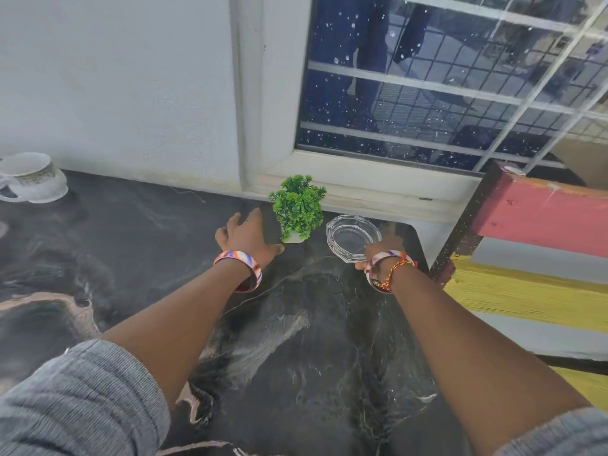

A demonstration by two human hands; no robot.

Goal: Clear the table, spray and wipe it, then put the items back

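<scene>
A small green artificial plant [298, 205] in a white pot [293, 237] stands at the back of the dark marbled table [296, 340], near the window sill. My left hand [245, 236] is just left of the pot with thumb and fingers spread; the thumb tip reaches the pot's base. A clear glass ashtray [350, 236] sits to the right of the plant near the table's right corner. My right hand [383, 250] grips the ashtray's near right rim, with the fingers partly hidden behind the glass.
White ceramic cups [31, 179] sit at the table's far left by the wall. A barred window [444, 87] rises behind the plant. A red and yellow painted wooden frame [533, 222] stands close against the table's right edge.
</scene>
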